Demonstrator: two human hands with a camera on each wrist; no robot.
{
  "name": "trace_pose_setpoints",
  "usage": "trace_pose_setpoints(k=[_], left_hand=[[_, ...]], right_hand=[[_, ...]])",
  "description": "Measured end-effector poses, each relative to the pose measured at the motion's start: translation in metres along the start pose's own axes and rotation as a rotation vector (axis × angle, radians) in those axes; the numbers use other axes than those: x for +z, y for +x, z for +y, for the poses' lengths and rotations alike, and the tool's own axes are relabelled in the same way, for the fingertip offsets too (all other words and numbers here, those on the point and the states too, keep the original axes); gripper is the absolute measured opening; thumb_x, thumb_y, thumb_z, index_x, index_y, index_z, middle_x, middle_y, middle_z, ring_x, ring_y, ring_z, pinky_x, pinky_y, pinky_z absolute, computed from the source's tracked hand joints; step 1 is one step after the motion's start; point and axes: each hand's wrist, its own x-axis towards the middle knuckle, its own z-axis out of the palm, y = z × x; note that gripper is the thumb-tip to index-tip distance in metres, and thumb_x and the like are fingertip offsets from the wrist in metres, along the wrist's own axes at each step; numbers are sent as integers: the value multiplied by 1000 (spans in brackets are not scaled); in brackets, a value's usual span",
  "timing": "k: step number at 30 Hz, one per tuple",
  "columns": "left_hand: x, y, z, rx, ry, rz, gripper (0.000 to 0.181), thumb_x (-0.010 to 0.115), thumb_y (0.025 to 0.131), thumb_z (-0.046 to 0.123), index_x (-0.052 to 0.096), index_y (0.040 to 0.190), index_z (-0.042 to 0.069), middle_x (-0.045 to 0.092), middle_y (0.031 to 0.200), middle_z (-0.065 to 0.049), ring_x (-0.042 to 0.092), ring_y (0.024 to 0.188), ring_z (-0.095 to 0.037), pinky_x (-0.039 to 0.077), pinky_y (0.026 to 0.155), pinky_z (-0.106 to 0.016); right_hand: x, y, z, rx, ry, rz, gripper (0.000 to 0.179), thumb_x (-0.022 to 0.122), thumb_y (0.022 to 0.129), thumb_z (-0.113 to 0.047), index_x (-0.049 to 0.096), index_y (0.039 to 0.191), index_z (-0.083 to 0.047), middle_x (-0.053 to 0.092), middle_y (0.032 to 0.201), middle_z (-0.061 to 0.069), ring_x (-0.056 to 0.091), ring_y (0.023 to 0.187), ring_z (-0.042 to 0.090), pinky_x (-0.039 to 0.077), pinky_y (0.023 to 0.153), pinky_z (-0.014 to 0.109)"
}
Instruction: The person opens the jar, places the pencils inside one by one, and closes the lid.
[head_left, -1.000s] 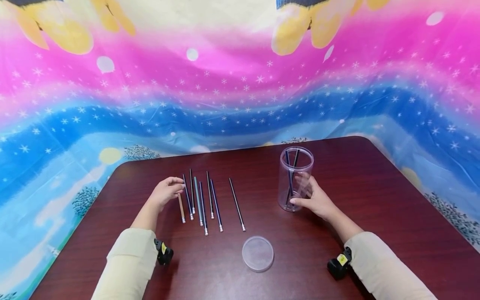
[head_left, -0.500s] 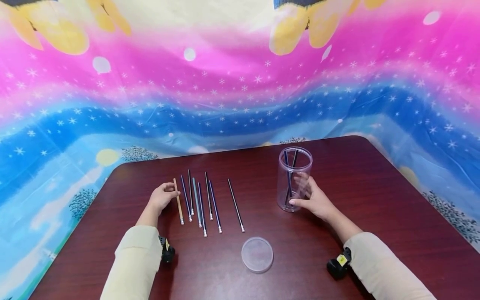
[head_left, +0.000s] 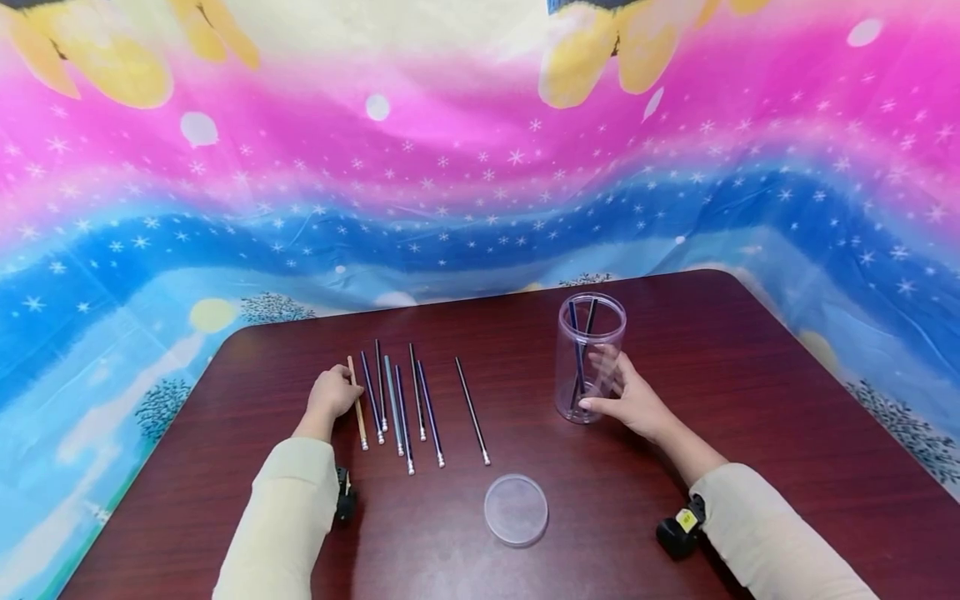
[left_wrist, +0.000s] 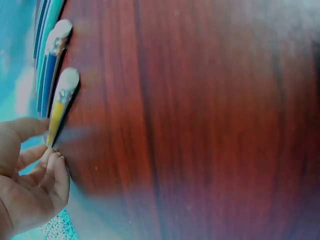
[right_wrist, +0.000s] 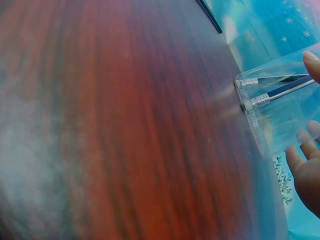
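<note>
My left hand point(head_left: 334, 393) has its thumb and fingertips at the yellow pencil point(head_left: 357, 410), pinching it where it lies leftmost in a row on the table. Seen from the left wrist, the white eraser end of that yellow pencil point(left_wrist: 62, 102) points away from the fingers. To the right, my right hand point(head_left: 630, 398) holds a clear plastic jar point(head_left: 564, 375), thumb in front and fingers round its far side. The jar stands upright and uncapped. Inside lean two dark pencils point(right_wrist: 280, 91), eraser ends down.
Several dark and teal pencils point(head_left: 405, 417) lie side by side right of the yellow one. A black pencil point(head_left: 472, 408) lies apart, nearer the jar. In front rests a round clear lid point(head_left: 516, 510). A printed cloth point(head_left: 450, 167) hangs behind the table point(head_left: 600, 517).
My left hand first moved back from the dark pencils to the yellow pencil's far part, then its fingers closed on it. The right hand and jar have stayed in place.
</note>
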Motion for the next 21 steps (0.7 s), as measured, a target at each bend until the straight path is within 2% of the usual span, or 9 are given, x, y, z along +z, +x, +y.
trace_pose_setpoints(k=[4,9,13,18,21], left_hand=[[-2,-2,3,-50,65,34,30,53,82,9,48,106,-9,53,88,-23,53,74,-31,44,65,-39],[-8,-8,5,-103,104,43,17,55,78,12,50,86,-2,53,76,-17,51,65,-28,43,58,-37],[-12,-12,1,-106,109,34,17,57,76,15,48,77,1,50,69,-13,49,59,-25,41,53,-35],[-15,-15,-10,-93,75,41,17,55,76,16,49,79,0,51,69,-12,50,59,-24,42,53,-34],[-17,-17,-14,-78,26,69,16,54,77,14,50,81,-1,52,70,-13,50,59,-24,43,53,-33]], right_hand=[[1,1,-1,-4,-10,-3,80,68,72,-4,17,133,-5,29,132,23,23,123,32,16,97,48],[1,3,-2,-12,-12,-4,79,67,72,-3,17,133,-4,29,132,23,22,123,33,15,97,49],[1,4,-2,-18,-23,-2,78,67,73,-3,17,133,-5,29,132,23,22,123,33,15,97,50],[0,0,-1,-8,-48,0,79,68,72,-6,17,133,-5,30,131,22,24,123,32,17,97,50],[-1,-1,0,-6,-49,1,80,69,72,-7,17,133,-6,30,131,21,24,122,31,18,97,49]])
